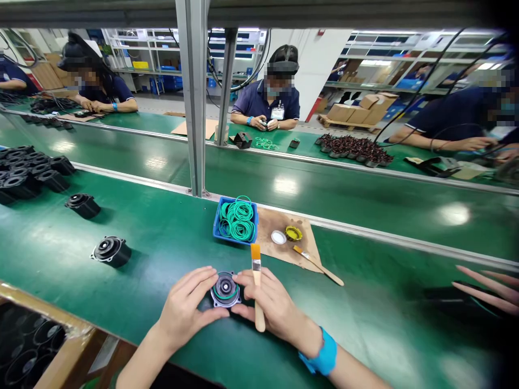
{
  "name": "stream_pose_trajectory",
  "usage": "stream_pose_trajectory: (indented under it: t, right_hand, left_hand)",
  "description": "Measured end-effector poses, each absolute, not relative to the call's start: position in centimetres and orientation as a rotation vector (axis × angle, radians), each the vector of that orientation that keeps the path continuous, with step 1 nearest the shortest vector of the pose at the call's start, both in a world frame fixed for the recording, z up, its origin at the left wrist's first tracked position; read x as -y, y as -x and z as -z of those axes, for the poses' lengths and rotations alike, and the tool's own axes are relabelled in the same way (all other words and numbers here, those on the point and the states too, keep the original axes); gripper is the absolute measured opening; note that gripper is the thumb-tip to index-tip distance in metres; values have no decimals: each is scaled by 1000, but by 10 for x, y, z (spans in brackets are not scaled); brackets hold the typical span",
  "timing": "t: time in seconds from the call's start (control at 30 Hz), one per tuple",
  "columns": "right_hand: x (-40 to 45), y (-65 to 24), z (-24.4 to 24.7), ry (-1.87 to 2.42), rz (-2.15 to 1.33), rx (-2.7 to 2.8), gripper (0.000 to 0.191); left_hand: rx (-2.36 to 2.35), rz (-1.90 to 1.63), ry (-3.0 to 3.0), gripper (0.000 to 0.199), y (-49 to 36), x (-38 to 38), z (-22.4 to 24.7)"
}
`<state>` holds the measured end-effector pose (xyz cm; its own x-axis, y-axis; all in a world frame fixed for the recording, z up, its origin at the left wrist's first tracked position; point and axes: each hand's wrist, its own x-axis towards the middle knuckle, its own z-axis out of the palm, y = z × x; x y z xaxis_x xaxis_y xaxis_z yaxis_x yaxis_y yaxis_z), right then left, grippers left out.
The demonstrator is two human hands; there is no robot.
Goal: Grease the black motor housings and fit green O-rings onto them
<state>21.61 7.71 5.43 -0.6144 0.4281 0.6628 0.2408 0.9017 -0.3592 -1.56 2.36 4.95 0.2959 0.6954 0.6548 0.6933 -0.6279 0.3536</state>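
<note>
My left hand point(184, 302) curls its fingers and thumb around the left side of a round black housing with a metal flange point(226, 290). A green rubber ring point(221, 297) lies around the raised centre of this part. My right hand point(270, 302) grips the same housing from the right with thumb and forefinger. Between its fingers it also holds a flat brush point(257, 286) with a wooden handle, orange bristles pointing up. Just beyond the hands stands a blue bin point(215, 229) of green rubber rings point(239, 219).
Behind on a stained cardboard sheet point(270, 246) are a yellow tub point(293, 233), a white lid point(278, 237) and a second brush point(320, 266). Two black housings point(111, 252) point(82, 206) stand left. A metal post point(194, 108) rises ahead. A co-worker's hand point(492, 292) is at right.
</note>
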Motion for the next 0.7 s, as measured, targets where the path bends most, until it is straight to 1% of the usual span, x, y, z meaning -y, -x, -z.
stream_pose_trajectory:
  t: [0.17, 0.27, 0.4, 0.5, 0.6, 0.67, 0.7]
  right_hand:
    - [-76, -217, -57, 410, -214, 2260, 8]
    - [-73, -215, -53, 379, -144, 2176, 11]
    - [-72, -213, -44, 342, -164, 2125, 12]
    - [-72, -216, -40, 282, -139, 2143, 7]
    - [-70, -218, -43, 200, -70, 2199, 19]
    - [-69, -219, -46, 146, -24, 2241, 28]
    - [-69, -220, -48, 137, -14, 2264, 29]
  left_hand:
    - [-1383, -1378, -2610, 23, 7, -17, -41]
    - [-1419, -1472, -2598, 15, 1, -13, -36]
    - [-1441, -1534, -2542, 11, -6, -10, -32]
    - [-1414, -1581, -2491, 17, -11, -8, -30]
    - [-1438, -1580, -2306, 14, -15, -6, -28]
    - [-1438, -1598, -2269, 18, -15, -5, -27]
    - [-1419, -1613, -2310, 19, -14, -5, -27]
